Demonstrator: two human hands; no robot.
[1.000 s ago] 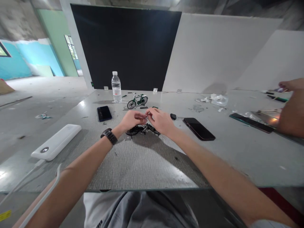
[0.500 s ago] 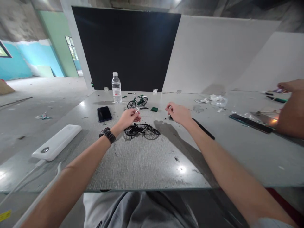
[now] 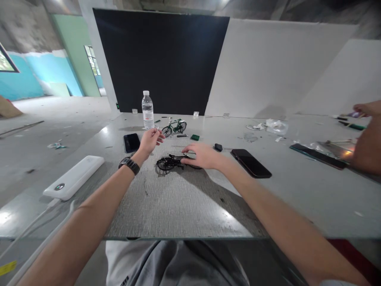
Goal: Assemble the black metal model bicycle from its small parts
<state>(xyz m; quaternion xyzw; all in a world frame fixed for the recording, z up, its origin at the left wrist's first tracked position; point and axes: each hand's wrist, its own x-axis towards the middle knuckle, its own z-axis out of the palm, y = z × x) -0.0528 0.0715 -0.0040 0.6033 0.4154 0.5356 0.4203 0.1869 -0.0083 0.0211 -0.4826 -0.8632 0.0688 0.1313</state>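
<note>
Bicycle model in black (image 3: 171, 161) sits at the centre of the frame on the grey table (image 3: 166, 208), and from my remote view its front end is partly covered by the right hand (image 3: 204, 156). I see that hand's thumb and forefinger parted, reaching across the front of the model from the right; I cannot tell whether they grip it.

Left of centre and a little higher, the left hand (image 3: 149, 140) is raised, its fingertips pinched together on a small silvery part (image 3: 157, 128). The fingers hide most of it from me, so I can't make out its shape. A black watch (image 3: 130, 165) circles the left wrist.

Just beyond the left fingertips, in the upper middle, I have a green bicycle model (image 3: 174, 127) standing upright, with a flat green piece (image 3: 195, 137) near it to the right. A clear bottle (image 3: 148, 113) stands upper left of the green model. Right of centre, I can see a small black case (image 3: 218, 147) and a dark phone (image 3: 251, 163). At the right edge of the frame shows another person's arm (image 3: 368, 143).
</note>
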